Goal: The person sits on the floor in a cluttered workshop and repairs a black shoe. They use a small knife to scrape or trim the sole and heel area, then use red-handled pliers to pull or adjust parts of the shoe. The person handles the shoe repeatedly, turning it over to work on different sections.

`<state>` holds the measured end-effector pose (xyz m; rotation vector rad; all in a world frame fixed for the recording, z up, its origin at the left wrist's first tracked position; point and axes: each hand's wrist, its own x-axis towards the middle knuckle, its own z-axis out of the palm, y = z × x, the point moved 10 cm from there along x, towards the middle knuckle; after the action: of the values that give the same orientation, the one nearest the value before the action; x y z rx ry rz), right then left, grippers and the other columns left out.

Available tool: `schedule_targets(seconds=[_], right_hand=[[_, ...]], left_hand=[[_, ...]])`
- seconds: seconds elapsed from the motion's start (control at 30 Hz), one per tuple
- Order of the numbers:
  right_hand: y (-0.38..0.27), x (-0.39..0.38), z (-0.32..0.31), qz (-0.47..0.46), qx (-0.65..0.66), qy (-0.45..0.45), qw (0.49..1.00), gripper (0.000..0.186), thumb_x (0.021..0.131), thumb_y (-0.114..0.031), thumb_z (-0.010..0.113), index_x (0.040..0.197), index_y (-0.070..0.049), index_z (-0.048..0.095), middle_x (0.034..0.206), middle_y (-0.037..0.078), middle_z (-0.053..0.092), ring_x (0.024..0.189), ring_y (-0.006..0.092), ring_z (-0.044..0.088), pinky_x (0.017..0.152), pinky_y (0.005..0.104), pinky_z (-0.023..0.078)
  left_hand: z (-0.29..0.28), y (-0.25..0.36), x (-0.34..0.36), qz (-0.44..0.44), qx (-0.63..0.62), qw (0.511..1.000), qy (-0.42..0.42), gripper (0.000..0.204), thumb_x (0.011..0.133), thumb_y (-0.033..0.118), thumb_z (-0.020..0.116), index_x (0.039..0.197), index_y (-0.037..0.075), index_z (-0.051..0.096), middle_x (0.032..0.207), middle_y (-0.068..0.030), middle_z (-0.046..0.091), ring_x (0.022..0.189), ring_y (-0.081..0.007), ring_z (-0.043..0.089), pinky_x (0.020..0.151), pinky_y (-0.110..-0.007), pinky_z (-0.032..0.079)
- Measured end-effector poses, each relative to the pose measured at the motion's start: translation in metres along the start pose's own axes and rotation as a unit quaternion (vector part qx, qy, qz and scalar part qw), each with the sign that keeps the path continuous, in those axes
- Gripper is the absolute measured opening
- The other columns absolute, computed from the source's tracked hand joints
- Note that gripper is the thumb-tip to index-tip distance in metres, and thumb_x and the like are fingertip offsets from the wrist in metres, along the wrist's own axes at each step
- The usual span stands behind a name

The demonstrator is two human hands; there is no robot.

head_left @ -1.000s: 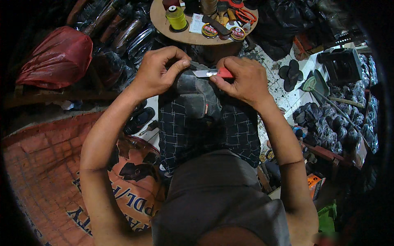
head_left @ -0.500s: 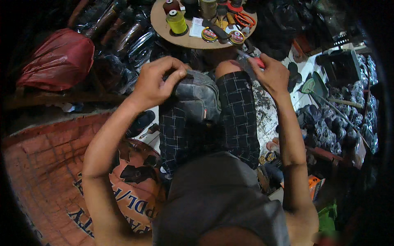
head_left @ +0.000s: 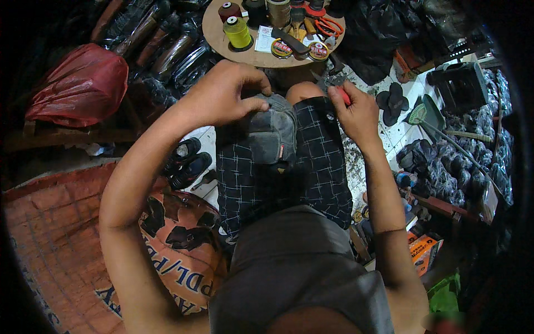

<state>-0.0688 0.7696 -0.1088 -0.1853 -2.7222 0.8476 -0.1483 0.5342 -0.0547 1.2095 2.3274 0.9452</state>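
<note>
A small dark grey zipped bag (head_left: 272, 133), worn and dusty-looking, lies across my lap between my thighs. At its far upper edge my left hand (head_left: 231, 94) is curled, thumb and fingers pinched about the bag's top edge; the exact grip is partly hidden. Off to the right, above my right knee, my right hand (head_left: 356, 111) is closed round a red-handled tool (head_left: 343, 96) with a pointed metal end. That tool stays apart from the bag, and its exact kind is hard to make out.
Ahead stands a round table (head_left: 245, 58) with a yellow thread spool (head_left: 238, 33), round tins (head_left: 318, 51) and orange-handled scissors (head_left: 329, 26). A red plastic bag (head_left: 83, 83) sits at left above an orange sack (head_left: 61, 228). Black shoes (head_left: 189, 167) and a green dustpan (head_left: 431, 114) rest on the floor.
My left hand has moved slightly right and stays at the bag's upper edge. The right hand with the red-handled tool has shifted a little left and down.
</note>
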Motion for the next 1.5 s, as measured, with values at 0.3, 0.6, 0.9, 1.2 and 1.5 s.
schedule_targets(seconds=[0.3,0.6,0.9,1.2,1.5], right_hand=[[-0.036,-0.005,0.006,-0.14,0.009,0.0,0.99,0.044,0.097,-0.047,0.074,0.086,-0.006,0.065,0.075,0.018,0.066,0.069,0.0432,0.065,0.062,0.0497,0.047],[-0.083,0.002,0.03,-0.244,-0.07,-0.021,0.967,0.056,0.089,-0.068,0.075,0.078,-0.014,0.068,0.072,0.009,0.067,0.072,0.0304,0.072,0.065,0.0462,0.055],[-0.096,0.004,0.035,-0.245,-0.06,-0.023,0.967,0.062,0.09,-0.073,0.07,0.076,-0.013,0.069,0.069,0.011,0.069,0.069,0.0326,0.073,0.06,0.0454,0.055],[-0.097,0.011,0.039,-0.223,-0.128,-0.115,0.96,0.059,0.092,-0.071,0.069,0.081,-0.014,0.078,0.068,0.013,0.071,0.066,0.0346,0.073,0.059,0.0473,0.055],[-0.024,0.042,-0.014,-0.028,-0.225,-0.101,0.969,0.067,0.095,-0.075,0.062,0.084,-0.011,0.08,0.073,0.018,0.074,0.074,0.0383,0.076,0.065,0.0496,0.059]], left_hand=[[-0.004,-0.002,-0.028,0.037,0.047,0.983,0.173,0.013,0.095,0.012,0.079,0.1,0.0,0.076,0.095,-0.0143,0.078,0.084,-0.0274,0.077,0.077,-0.036,0.058],[-0.009,-0.031,-0.029,-0.039,-0.044,0.984,0.168,0.017,0.094,0.017,0.081,0.098,0.001,0.081,0.088,-0.0098,0.08,0.077,-0.0153,0.074,0.068,-0.031,0.054],[-0.01,-0.033,-0.031,-0.041,-0.058,0.984,0.162,0.018,0.095,0.018,0.081,0.099,0.0,0.082,0.087,-0.01,0.081,0.076,-0.0117,0.073,0.069,-0.03,0.055],[-0.009,-0.03,-0.031,-0.018,-0.039,0.984,0.172,0.019,0.095,0.019,0.081,0.099,0.0,0.082,0.088,-0.0107,0.081,0.079,-0.0134,0.075,0.072,-0.031,0.058],[-0.012,-0.043,-0.046,-0.065,-0.094,0.973,0.2,0.02,0.094,0.018,0.082,0.101,0.0,0.082,0.089,-0.0088,0.082,0.08,-0.0106,0.073,0.075,-0.029,0.057]])
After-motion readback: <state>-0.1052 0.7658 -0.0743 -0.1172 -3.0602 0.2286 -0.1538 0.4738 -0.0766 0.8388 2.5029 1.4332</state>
